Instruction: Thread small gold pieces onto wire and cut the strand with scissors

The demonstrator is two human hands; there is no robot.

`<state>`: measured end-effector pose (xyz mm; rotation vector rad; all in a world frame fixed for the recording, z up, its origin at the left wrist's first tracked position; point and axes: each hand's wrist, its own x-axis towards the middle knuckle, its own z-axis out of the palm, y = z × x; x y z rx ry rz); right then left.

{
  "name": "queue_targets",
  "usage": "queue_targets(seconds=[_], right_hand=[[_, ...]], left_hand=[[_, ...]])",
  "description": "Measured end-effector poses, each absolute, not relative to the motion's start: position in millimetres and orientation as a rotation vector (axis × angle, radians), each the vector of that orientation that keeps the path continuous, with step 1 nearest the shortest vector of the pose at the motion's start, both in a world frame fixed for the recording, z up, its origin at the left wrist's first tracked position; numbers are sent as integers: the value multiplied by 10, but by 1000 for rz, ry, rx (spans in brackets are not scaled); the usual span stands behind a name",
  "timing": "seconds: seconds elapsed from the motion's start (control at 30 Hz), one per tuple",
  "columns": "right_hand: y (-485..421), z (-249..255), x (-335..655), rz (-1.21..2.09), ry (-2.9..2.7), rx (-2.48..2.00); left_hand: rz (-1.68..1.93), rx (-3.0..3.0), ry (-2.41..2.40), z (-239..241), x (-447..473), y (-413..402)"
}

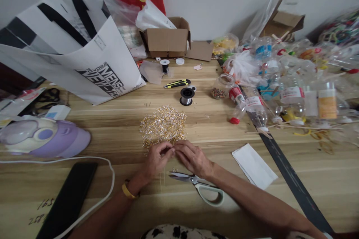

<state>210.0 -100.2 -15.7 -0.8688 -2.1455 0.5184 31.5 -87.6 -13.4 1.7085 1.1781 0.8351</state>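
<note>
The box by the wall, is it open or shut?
Open: the box has no lid over its top, and white plastic pokes up out of it.

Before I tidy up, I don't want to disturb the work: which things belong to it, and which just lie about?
Likely in use:
gold-coloured pile by left hand and right hand
scissors
perhaps wire spool

Likely lying about:
white bag
plastic bottles
cardboard box
</note>
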Motion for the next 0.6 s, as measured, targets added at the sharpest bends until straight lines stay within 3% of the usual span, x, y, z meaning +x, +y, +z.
queue_targets(seconds=[0.6], right_hand=[[-960,-173,2114,669,-2083,-897]], left_hand=[[851,1507,1130,-112,339,-858]])
